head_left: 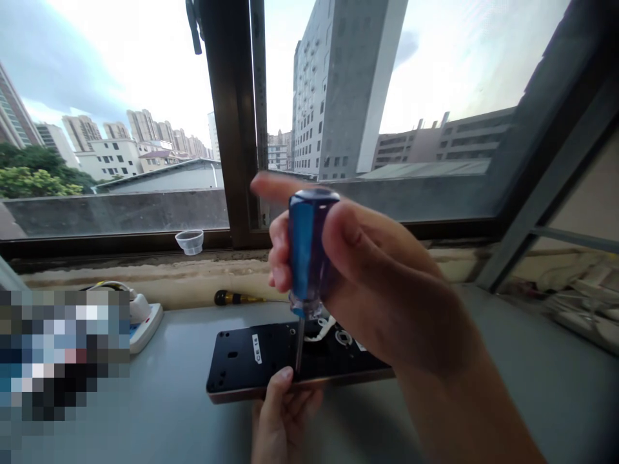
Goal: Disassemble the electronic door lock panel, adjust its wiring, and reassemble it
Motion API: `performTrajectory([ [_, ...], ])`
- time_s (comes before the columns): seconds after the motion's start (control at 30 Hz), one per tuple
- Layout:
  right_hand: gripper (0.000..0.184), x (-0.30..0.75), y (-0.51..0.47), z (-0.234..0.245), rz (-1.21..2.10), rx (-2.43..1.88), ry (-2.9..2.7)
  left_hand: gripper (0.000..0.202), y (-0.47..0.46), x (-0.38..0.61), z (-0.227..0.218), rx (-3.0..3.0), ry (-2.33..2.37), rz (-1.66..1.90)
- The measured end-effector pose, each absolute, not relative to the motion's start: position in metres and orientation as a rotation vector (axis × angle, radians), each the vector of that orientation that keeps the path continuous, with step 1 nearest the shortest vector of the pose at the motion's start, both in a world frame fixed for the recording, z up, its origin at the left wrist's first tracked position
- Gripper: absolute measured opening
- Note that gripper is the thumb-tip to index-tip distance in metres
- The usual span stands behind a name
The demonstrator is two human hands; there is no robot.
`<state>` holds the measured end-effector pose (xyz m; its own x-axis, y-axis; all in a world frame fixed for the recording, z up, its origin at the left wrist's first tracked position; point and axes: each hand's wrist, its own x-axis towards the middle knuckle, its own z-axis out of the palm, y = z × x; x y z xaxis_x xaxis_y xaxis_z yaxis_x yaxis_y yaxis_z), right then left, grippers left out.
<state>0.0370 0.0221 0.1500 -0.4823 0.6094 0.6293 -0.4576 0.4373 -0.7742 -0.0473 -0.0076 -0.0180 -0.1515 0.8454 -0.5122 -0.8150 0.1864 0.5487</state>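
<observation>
A screwdriver (309,245) with a translucent blue and purple handle stands upright in my right hand (387,283). Its thumb and several fingers close round the handle, while the index finger points out to the left. The shaft runs down to the near edge of a long black panel (232,361) with a "CE 16" label, small holes and a white cable. My left hand (280,412) grips the panel's near edge from below, thumb on top close to the screwdriver's tip. Whether the tip sits in a screw cannot be made out. My right hand covers the panel's right part.
Behind the panel lies a black and yellow screwdriver (236,298). A clear plastic cup (190,241) sits on the window ledge. At the left is a white power strip (147,328) with a plug, beside a blurred-out patch. Grey tabletop (184,425) extends below the window.
</observation>
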Motion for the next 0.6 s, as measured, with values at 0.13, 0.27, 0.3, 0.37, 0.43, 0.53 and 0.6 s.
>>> performTrajectory([
  [0.13, 0.023, 0.032, 0.007, 0.147, 1.244, -0.19, -1.441, 0.007, -0.006, -0.049, -0.025, 0.087, 0.865, 1.468],
  [0.27, 0.023, 0.029, -0.007, 0.141, 1.051, -0.137, -1.472, 0.01, -0.003, -0.052, -0.033, 0.169, 0.845, 1.452],
  [0.3, 0.022, 0.03, -0.01, 0.14, 0.986, -0.13, -1.483, 0.011, -0.003, -0.053, -0.033, 0.184, 0.845, 1.447],
  [0.37, 0.019, 0.035, -0.015, 0.139, 0.881, -0.165, -1.471, 0.013, -0.003, -0.053, -0.03, 0.212, 0.824, 1.454],
  [0.43, 0.017, 0.043, -0.019, 0.136, 0.838, -0.238, -1.446, 0.014, -0.004, -0.054, -0.024, 0.238, 0.798, 1.478],
  [0.53, 0.012, 0.062, -0.024, 0.123, 0.806, -0.296, -1.458, 0.014, -0.005, -0.055, -0.016, 0.262, 0.802, 1.547],
  [0.6, 0.01, 0.076, -0.026, 0.109, 0.75, -0.256, -1.479, 0.014, -0.003, -0.057, -0.016, 0.289, 0.825, 1.571],
])
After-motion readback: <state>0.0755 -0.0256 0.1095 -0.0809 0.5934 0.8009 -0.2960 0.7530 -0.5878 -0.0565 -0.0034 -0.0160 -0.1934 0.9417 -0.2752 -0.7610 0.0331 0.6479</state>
